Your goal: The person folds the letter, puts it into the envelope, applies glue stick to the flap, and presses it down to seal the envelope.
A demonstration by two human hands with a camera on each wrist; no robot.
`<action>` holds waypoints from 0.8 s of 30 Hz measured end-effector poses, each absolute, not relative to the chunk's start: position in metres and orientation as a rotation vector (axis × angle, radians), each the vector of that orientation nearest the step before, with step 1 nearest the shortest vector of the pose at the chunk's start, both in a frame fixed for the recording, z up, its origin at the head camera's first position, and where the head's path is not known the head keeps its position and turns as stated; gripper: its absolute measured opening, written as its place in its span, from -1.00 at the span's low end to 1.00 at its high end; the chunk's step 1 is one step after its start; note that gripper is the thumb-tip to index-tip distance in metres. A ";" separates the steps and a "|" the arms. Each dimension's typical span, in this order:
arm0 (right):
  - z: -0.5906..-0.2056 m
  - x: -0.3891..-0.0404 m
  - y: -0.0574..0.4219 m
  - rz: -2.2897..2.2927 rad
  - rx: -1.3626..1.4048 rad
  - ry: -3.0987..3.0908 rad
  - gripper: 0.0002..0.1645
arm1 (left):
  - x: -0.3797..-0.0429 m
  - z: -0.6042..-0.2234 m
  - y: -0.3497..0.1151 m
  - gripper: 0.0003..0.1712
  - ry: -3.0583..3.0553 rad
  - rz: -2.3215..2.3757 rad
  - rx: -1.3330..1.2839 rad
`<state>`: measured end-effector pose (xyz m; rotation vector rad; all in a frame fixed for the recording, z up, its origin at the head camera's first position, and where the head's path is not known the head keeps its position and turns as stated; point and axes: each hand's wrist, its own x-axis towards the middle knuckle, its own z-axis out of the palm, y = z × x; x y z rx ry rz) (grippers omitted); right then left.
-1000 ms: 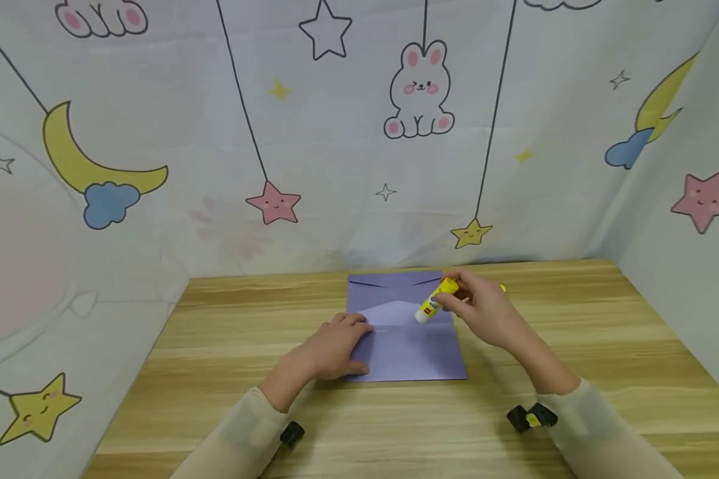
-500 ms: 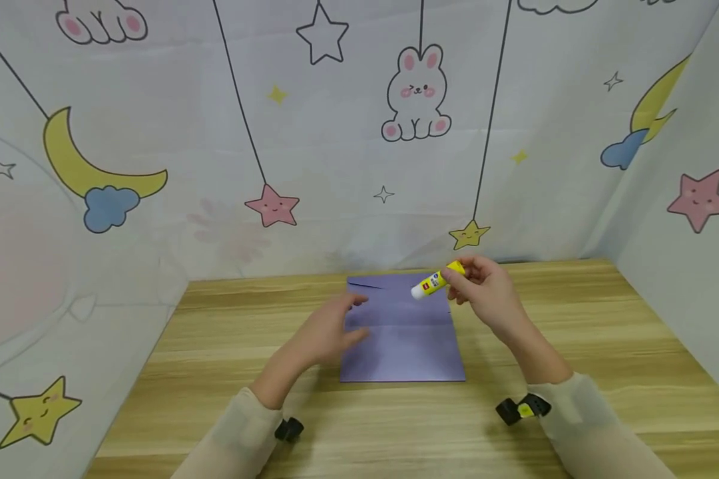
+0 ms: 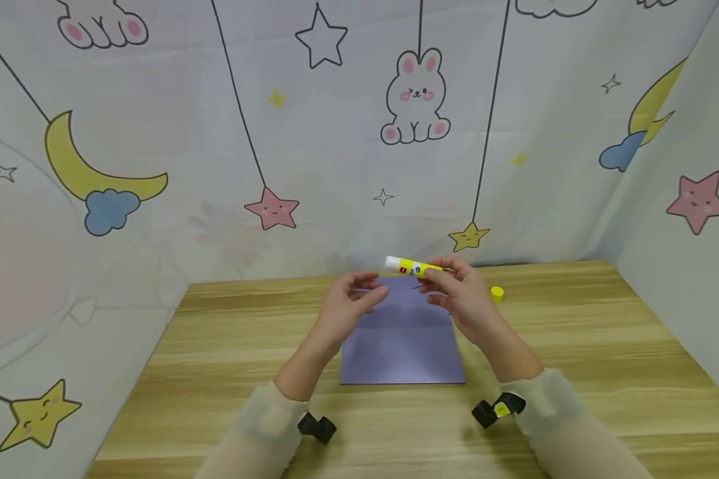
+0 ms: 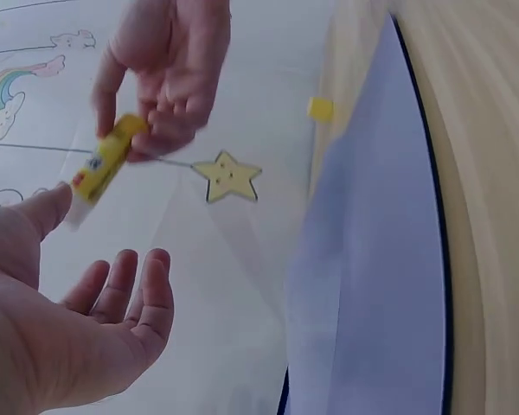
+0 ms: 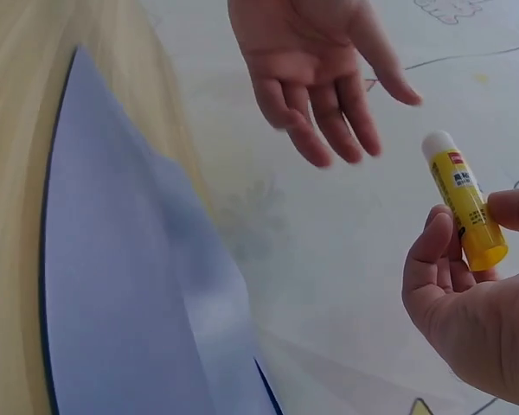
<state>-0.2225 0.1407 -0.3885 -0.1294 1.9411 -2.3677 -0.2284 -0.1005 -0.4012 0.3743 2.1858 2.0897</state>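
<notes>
My right hand pinches a yellow glue stick by its yellow end, thumb against fingers, above the far part of a purple envelope. The stick lies nearly level, its white end pointing left. Close to that white end is my left hand, held up with loosely bent fingers and nothing in them. In the right wrist view a gap shows between the left thumb and the glue stick. The envelope lies flat on the table, a crease across its middle; its far end is partly behind the hands.
A small yellow cap stands on the wooden table, right of the envelope. A white curtain printed with stars, moons and rabbits hangs behind the table and along its sides. Each wrist wears a black camera.
My left hand has lifted off the envelope and come up toward the glue stick. The right hand has raised the stick and turned it from slanting down to nearly level. The envelope's raised flap has gone down.
</notes>
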 end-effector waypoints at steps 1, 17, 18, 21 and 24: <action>-0.390 -0.223 0.138 -2.379 -0.122 1.909 -0.71 | -0.229 -0.401 -0.096 -0.42 2.129 2.130 0.346; -0.404 -0.222 0.111 -2.413 -0.021 1.759 -0.67 | -0.233 -0.404 -0.062 -0.70 1.736 2.519 0.099; -0.404 -0.222 0.110 -2.410 -0.017 1.755 -0.67 | -0.233 -0.405 -0.062 -0.71 1.732 2.527 0.094; -0.404 -0.221 0.109 -2.393 -0.013 1.752 -0.64 | -0.232 -0.405 -0.061 -0.73 1.731 2.545 0.084; -0.403 -0.220 0.109 -2.378 -0.004 1.753 -0.60 | -0.233 -0.405 -0.061 -0.71 1.722 2.567 0.083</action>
